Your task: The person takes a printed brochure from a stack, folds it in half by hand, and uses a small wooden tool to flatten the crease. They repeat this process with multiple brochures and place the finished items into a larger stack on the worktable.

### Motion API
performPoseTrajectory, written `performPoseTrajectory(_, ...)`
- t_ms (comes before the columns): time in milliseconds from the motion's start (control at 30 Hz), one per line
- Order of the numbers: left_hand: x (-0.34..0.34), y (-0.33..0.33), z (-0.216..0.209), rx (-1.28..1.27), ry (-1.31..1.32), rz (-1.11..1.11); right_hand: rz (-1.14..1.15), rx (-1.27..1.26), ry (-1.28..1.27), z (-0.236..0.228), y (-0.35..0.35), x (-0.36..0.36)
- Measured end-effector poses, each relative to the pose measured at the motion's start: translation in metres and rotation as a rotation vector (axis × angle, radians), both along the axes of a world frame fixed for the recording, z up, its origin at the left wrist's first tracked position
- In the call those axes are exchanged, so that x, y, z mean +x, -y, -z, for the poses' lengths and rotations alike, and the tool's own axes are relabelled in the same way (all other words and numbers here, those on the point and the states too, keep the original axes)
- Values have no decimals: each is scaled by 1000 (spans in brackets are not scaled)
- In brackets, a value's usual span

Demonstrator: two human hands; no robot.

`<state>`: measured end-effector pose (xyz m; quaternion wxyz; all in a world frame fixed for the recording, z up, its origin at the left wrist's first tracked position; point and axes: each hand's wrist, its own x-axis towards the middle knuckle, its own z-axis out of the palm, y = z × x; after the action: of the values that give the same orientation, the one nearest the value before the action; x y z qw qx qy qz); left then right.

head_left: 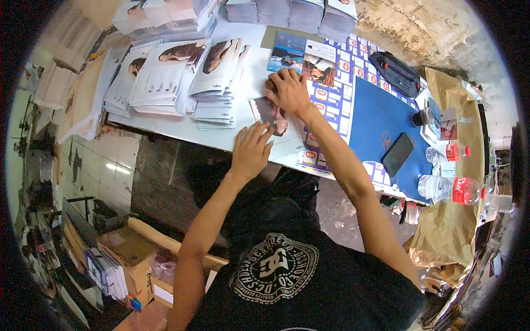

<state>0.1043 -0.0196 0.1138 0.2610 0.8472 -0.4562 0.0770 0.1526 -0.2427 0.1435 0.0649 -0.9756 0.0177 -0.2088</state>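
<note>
Item in work: one printed leaflet (276,120), white with a brown picture, laid on the pale table (257,74) at the upper centre of the frame, beneath and between both hands. Whether it is a single sheet or folded cannot be told.

Left hand (251,150): fingers loosely spread, nothing grasped; fingertips laid at the leaflet's lower left edge.

Right hand (289,95): fingers bent, set down over the leaflet's upper end; whether paper is pinched under them cannot be told.

Finished stock, as judged from its neat piling: three fanned stacks at upper left, namely the left stack (118,91), the middle stack (160,91) and the right stack (212,77), all bearing similar prints; squared bundles (259,12) along the top edge. Outstanding, by the same judgement: the leaflet under the hands, not yet placed on any stack. How many remain is not shown.

Adjacent: a colour-picture sheet (287,51), just above the right hand.

Also listed, at right of frame: a blue mat (367,118), a dark phone (398,154) lying on it, a black pouch (395,74), and two red-labelled bottles (448,188), both lying on their sides.
</note>
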Motion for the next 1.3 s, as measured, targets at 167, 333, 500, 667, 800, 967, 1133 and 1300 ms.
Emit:
performPoseTrajectory(167, -2, 1, -1, 5, 9, -22, -82, 102, 21, 5, -14, -60)
performPoseTrajectory(333, 3, 0, -6, 10, -3, 1, -54, 116, -78, -8, -32, -169)
performPoseTrajectory(500, 2, 20, -26, -53, -120, -5, -36, 159, -123, -8, -19, -215)
performPoseTrajectory(667, -43, 25, -24, 115, -31, 206, 334, 168, 95, -4, 55, -204)
performPoseTrajectory(800, -54, 4, -30, 52, 29, 258, 504, 86, 118, 11, 93, -202)
performPoseTrajectory(967, 20, -12, -144, -410, 229, 82, 574, 50, 184, 20, 88, -210)
performPoseTrajectory(1133, 99, -31, -162, -287, 338, 25, 588, 109, 314, 16, 87, -212)
performPoseTrajectory(1300, 150, -63, -78, -44, 132, -36, 237, 226, 411, -21, 57, -170)
